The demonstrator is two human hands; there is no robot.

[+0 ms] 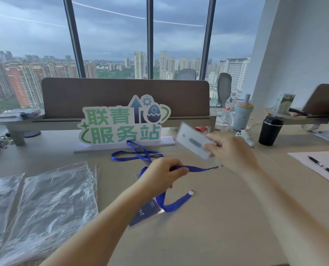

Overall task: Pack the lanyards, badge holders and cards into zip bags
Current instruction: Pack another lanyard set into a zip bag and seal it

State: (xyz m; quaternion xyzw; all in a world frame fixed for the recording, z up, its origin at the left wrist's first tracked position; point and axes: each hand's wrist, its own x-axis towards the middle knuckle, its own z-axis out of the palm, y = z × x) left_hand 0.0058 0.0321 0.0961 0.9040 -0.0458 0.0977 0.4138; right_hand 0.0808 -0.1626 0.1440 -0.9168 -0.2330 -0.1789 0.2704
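Observation:
My left hand point(164, 174) is closed on a blue lanyard point(196, 168) above the middle of the desk; its strap hangs down to a loop point(174, 205) lying on the desk. My right hand point(230, 152) holds a clear badge holder point(193, 142) tilted in the air, blurred by motion. A dark blue card point(143, 214) in a clear sleeve lies on the desk below my left hand. A second blue lanyard point(135, 153) is coiled near the sign. Clear zip bags point(50, 206) are spread at the left.
A green and white standing sign point(121, 123) stands before a brown desk divider point(125, 96). At the right are a black cup point(270, 130), a pale blue tumbler point(242, 117), a small white figure point(245, 136) and paper with a pen point(323, 166).

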